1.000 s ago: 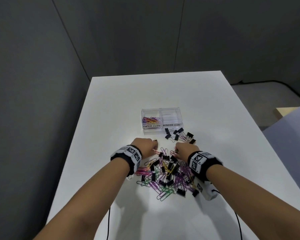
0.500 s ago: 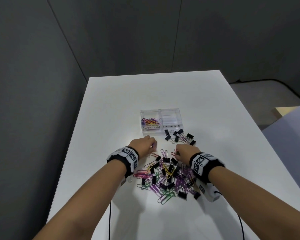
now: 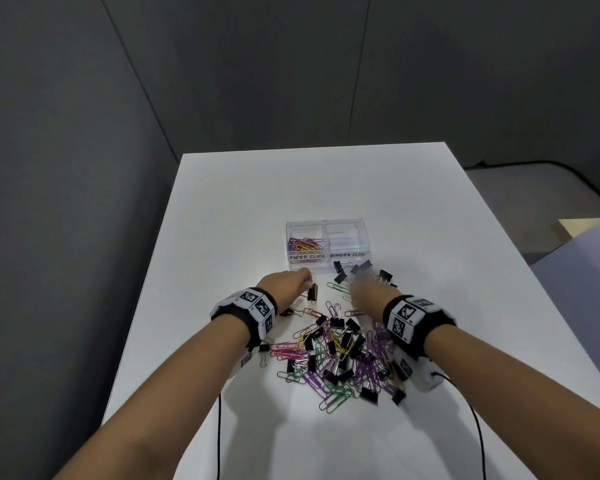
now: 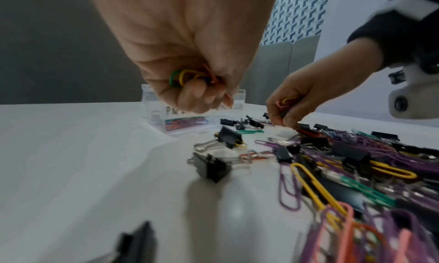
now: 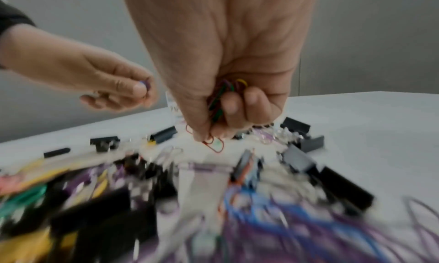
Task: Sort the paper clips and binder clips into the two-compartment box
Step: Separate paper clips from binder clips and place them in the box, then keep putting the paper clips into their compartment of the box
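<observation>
While our left hand [image 4: 190,64] and right hand [image 5: 228,83] each clutch paper clips [image 4: 182,77] above the near pile [image 3: 340,355], strays could spill short of the box [image 3: 326,244]; its far left compartment is small.

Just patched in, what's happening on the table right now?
A person is sorting a mixed pile of clips on a white table. The left hand grips a small bunch of coloured paper clips, and the right hand grips another bunch just above the pile. In the clear two-compartment box, the side labelled paper clips already holds some; the binder clip side looks empty. A cluster of black binder clips lies on the table in front of the box.
</observation>
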Action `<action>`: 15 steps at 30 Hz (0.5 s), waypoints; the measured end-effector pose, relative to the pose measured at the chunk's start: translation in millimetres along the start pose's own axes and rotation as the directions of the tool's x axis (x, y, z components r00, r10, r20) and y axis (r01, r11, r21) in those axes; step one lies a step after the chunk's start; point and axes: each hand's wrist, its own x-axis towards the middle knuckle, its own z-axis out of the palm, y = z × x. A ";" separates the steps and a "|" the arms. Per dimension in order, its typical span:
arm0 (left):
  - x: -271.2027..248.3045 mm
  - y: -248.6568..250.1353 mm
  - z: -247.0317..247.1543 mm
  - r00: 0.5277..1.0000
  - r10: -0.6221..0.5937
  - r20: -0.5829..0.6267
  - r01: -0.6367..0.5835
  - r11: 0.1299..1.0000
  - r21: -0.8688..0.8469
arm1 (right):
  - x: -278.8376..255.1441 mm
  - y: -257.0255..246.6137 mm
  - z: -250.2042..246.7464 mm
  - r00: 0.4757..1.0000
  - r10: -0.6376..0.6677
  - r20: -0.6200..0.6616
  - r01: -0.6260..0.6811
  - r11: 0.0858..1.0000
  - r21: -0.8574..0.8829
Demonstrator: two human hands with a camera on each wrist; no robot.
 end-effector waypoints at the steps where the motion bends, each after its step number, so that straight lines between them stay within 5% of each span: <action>1: -0.5 -4.2 -2.5 1.000 -0.009 0.005 0.009 1.000 -0.005 | 0.3 -1.3 -7.7 1.000 -0.014 -0.025 0.015 1.000 0.022; 10: 2.3 -42.4 -23.8 0.997 -0.079 -0.022 0.079 0.997 0.004 | 44.3 -37.4 -78.3 0.959 -0.041 -0.282 0.078 0.990 0.120; 15: 10.1 -52.4 -31.0 0.994 -0.080 -0.069 0.076 0.996 -0.056 | 68.5 -56.5 -87.6 0.968 -0.040 -0.247 0.100 0.966 0.237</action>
